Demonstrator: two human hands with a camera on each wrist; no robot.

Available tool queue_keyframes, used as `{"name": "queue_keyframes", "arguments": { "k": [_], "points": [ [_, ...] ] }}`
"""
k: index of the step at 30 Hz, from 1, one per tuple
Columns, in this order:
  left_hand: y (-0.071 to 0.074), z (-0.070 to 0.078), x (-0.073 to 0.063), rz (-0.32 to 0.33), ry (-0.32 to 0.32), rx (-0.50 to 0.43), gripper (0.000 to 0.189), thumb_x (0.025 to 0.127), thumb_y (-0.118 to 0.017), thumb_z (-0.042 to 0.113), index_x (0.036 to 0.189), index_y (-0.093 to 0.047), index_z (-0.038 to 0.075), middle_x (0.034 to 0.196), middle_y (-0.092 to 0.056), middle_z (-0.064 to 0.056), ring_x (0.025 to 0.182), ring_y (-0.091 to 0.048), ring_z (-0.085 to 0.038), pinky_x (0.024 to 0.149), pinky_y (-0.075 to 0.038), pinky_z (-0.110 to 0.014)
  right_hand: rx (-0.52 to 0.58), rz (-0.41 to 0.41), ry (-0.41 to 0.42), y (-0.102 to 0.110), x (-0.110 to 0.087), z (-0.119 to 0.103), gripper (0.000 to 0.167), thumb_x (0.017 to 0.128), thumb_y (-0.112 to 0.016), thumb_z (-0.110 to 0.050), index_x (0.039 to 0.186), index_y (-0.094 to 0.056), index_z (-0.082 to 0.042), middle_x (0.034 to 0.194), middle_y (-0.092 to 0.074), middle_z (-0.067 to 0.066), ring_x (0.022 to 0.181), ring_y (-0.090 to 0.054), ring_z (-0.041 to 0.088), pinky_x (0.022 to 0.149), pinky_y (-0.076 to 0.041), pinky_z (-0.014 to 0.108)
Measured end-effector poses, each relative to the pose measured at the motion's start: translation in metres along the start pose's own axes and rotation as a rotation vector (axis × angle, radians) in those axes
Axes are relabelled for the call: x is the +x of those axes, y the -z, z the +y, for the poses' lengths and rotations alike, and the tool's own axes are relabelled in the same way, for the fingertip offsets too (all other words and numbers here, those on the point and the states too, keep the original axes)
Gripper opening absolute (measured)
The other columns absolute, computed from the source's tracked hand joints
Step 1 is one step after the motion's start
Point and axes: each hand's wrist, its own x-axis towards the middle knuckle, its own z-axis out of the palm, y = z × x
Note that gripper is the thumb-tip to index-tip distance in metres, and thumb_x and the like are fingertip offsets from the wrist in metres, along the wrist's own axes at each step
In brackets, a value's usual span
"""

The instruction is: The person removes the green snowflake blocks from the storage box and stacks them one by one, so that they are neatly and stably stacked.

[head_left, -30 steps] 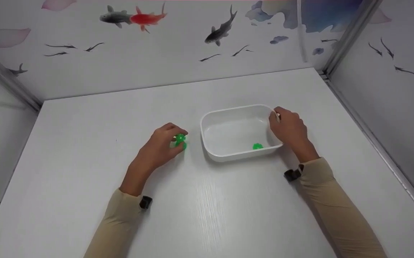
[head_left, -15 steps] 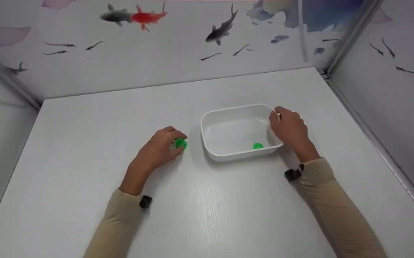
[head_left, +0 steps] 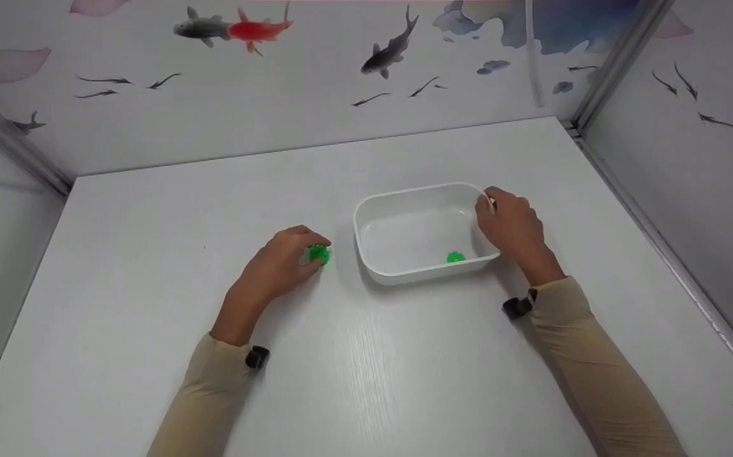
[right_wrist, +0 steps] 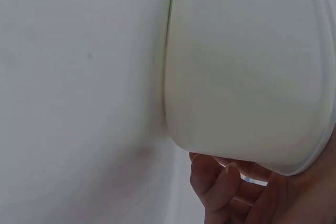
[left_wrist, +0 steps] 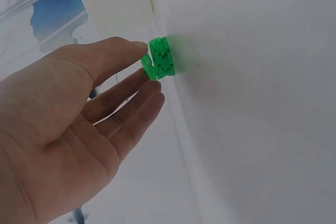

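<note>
My left hand (head_left: 280, 263) is at a short stack of green notched discs (left_wrist: 164, 56) on the table, left of the white plastic bin. Thumb and fingertips pinch one green disc (left_wrist: 148, 66), which leans tilted against the top of the stack. Its lower edge seems to touch the stack. The right hand (head_left: 513, 225) grips the right rim of the white bin (head_left: 398, 276), thumb inside and fingers outside; in the right wrist view, the curled fingers (right_wrist: 218, 187) show beside the bin's outer wall. Inside the bin lies another green piece (head_left: 455, 257), partly hidden by the near rim.
The white table (head_left: 366, 368) reaches to a back wall (head_left: 303, 114) printed with fish. Side panels with metal frame posts (head_left: 620, 63) close off left and right. A dark band (head_left: 257, 357) sits at each sleeve cuff.
One second ago a disc in the left fingers was apart above the stack. The left hand has since lowered slightly, bringing it down against the stack. The right hand and bin stay put.
</note>
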Motion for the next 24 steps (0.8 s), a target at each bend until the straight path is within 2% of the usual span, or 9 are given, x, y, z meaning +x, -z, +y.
{"name": "queue_keyframes", "arguments": {
  "k": [4,12,24],
  "points": [
    [-0.0001,-0.0001,0.0000,0.000,-0.010,0.009,0.033,0.097,-0.081,0.011,0.130,-0.078,0.012,0.129,-0.076,-0.010,0.128,-0.070,-0.028,0.113,-0.056,-0.046,-0.006,0.014,0.027,-0.0006,-0.0005,0.0010,0.055,0.114,-0.037,-0.040,0.148,-0.062,-0.005,0.130,-0.072,0.023,0.101,-0.067,0.036,0.084,-0.057,0.057],
    [0.0004,0.0011,-0.0003,-0.011,-0.001,0.004,0.033,0.098,-0.080,0.014,0.131,-0.078,0.012,0.130,-0.075,-0.011,0.128,-0.070,-0.029,0.114,-0.056,-0.048,-0.008,-0.005,0.008,0.0000,-0.0011,0.0002,0.057,0.114,-0.036,-0.042,0.151,-0.059,-0.006,0.137,-0.070,0.023,0.108,-0.068,0.038,0.092,-0.056,0.061],
    [-0.0004,-0.0031,-0.0003,-0.014,-0.017,-0.011,0.030,0.097,-0.080,0.010,0.127,-0.079,0.010,0.126,-0.076,-0.010,0.124,-0.071,-0.028,0.111,-0.057,-0.046,-0.028,0.012,0.018,-0.0004,-0.0009,-0.0006,0.055,0.114,-0.037,-0.042,0.148,-0.062,-0.006,0.132,-0.072,0.022,0.102,-0.067,0.036,0.085,-0.056,0.059]
  ]
}}
